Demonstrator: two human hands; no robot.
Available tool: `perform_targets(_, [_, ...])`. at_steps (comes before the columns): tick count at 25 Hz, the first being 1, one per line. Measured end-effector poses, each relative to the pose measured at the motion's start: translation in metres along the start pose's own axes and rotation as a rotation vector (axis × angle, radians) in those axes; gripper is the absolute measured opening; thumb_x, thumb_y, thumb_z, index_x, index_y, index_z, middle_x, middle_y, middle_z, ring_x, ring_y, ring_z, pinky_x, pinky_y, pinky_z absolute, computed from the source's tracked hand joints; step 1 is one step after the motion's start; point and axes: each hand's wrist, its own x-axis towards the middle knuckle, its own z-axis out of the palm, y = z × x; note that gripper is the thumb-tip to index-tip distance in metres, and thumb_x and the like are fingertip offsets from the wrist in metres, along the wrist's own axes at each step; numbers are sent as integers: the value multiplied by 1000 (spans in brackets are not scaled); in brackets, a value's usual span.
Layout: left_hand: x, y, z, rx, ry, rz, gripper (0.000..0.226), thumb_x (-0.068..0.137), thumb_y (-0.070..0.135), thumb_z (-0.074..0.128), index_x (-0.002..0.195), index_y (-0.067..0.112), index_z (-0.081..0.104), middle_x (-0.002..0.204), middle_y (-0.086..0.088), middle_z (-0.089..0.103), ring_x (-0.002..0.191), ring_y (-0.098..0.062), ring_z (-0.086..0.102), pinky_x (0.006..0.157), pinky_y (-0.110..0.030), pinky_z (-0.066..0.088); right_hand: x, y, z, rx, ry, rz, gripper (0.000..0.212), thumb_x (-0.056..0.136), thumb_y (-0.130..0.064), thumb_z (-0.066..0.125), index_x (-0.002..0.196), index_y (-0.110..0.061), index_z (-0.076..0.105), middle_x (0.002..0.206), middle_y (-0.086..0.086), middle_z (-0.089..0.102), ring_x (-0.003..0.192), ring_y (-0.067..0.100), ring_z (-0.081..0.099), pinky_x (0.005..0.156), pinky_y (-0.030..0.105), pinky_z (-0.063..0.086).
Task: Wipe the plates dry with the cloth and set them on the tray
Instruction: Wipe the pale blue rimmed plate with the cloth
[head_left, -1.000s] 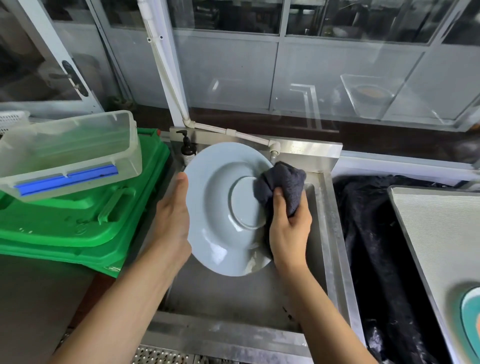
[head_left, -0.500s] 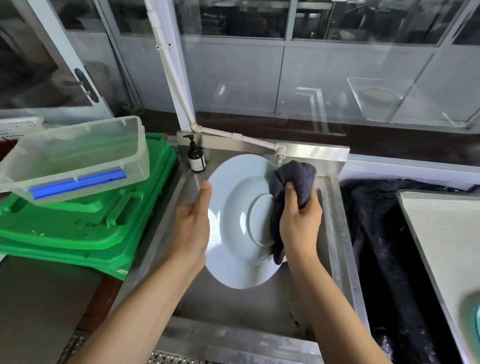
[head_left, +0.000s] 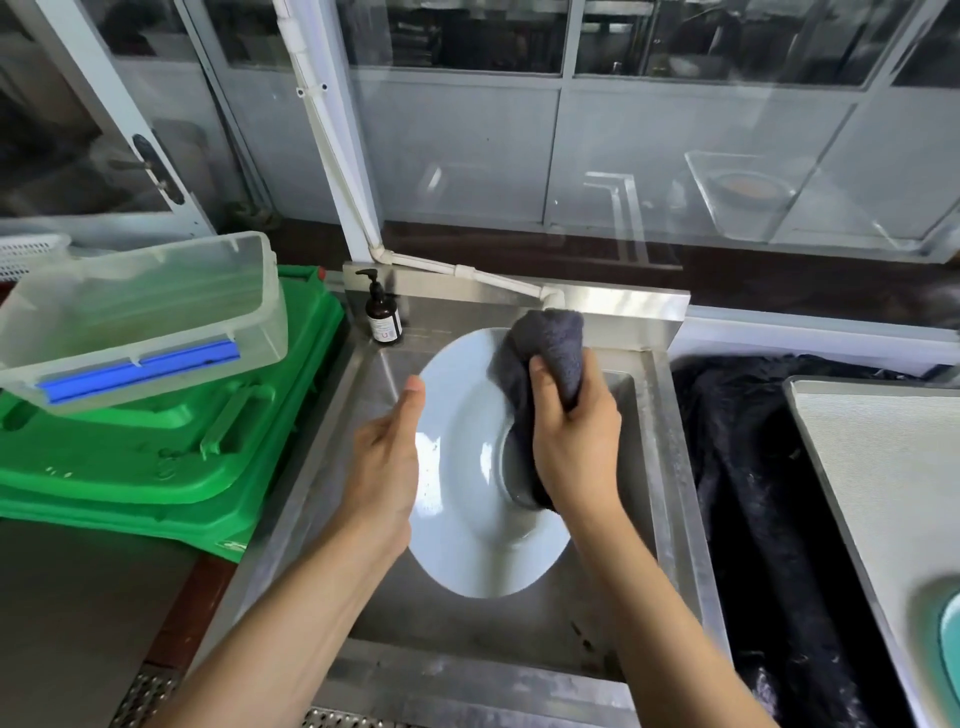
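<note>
A: Fingers first. What do you see?

B: I see right hand fingers curled tight round the dark grey terry cloth, pressing it on the foot ring of the pale blue round ceramic plate. Left hand grips the plate's left rim, thumb along the edge; its other fingers are hidden behind the plate.

A: Plate location?

B: Held on edge, underside facing me, above the stainless steel sink basin.

A: Surroundings?

B: Brown pump bottle at the sink's back left corner. Clear plastic tub atop stacked green plastic lids, left. Grey tray on the right, black cloth between it and the sink.
</note>
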Motion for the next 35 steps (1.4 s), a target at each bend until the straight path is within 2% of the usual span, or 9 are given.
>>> perform_targets(5, [-1, 3, 9, 2, 64, -38, 42, 98, 48, 57, 59, 44, 74, 59, 12, 71, 78, -18, 71, 70, -33, 52, -43, 14, 10, -167, -221, -598, 38, 97, -27, 57, 134, -17, 57, 130, -4, 60, 125, 17, 55, 111, 33, 40])
perform_targets(7, [-3, 1, 6, 6, 53, -59, 34, 90, 62, 60, 68, 41, 73, 69, 18, 72, 81, -6, 71, 72, -32, 52, -35, 24, 1, -73, -58, -363, 34, 96, -26, 55, 129, -23, 59, 124, -11, 62, 117, 10, 59, 105, 31, 45])
perform_targets(11, [1, 3, -1, -54, 0, -94, 55, 71, 78, 62, 74, 24, 70, 91, -8, 71, 90, -29, 67, 83, -43, 51, -35, 44, -14, 64, 197, 22, 13, 101, -19, 56, 107, -30, 57, 99, -8, 67, 94, 4, 63, 89, 44, 50])
perform_targets(14, [2, 6, 8, -39, 42, -48, 54, 80, 72, 60, 62, 22, 63, 79, -10, 59, 76, -23, 56, 74, -38, 42, -67, 40, 6, 100, 80, -139, 39, 99, -19, 54, 137, -24, 54, 133, -3, 63, 125, 15, 59, 107, 44, 45])
perform_targets(17, [7, 2, 10, -101, 58, -34, 51, 93, 56, 61, 64, 15, 72, 78, -7, 73, 71, -24, 69, 68, -31, 53, -91, 40, 19, -25, -124, -533, 46, 105, -24, 48, 151, -22, 45, 157, -5, 45, 148, 21, 40, 125, 45, 25])
perform_targets(22, [16, -1, 8, 21, 136, -74, 65, 82, 76, 53, 112, 20, 70, 109, -5, 74, 96, -26, 70, 81, -39, 56, -114, 84, 1, -204, -270, -728, 51, 99, -2, 55, 149, -12, 48, 158, 0, 42, 148, 25, 41, 124, 51, 25])
perform_targets(26, [24, 1, 8, -82, 132, -73, 48, 90, 66, 55, 120, 29, 66, 96, 14, 77, 75, -5, 73, 49, -22, 55, -128, 117, -17, -100, -224, -400, 69, 91, 5, 66, 150, -25, 46, 156, -8, 44, 146, 16, 43, 123, 39, 30])
perform_targets(30, [19, -8, 13, 23, 125, -52, 58, 74, 81, 56, 113, 40, 70, 89, 20, 76, 81, -9, 74, 57, -30, 58, -112, 124, -34, 63, -34, 178, 36, 101, -19, 59, 136, -30, 57, 126, -13, 65, 119, 0, 61, 100, 18, 45])
perform_targets(35, [-9, -42, 33, 205, 87, -133, 47, 67, 88, 52, 74, 46, 71, 64, 22, 70, 74, -17, 69, 62, -34, 52, -75, 155, -86, -270, -173, 268, 22, 106, -35, 51, 127, -28, 49, 108, -2, 69, 95, 19, 65, 79, 39, 52])
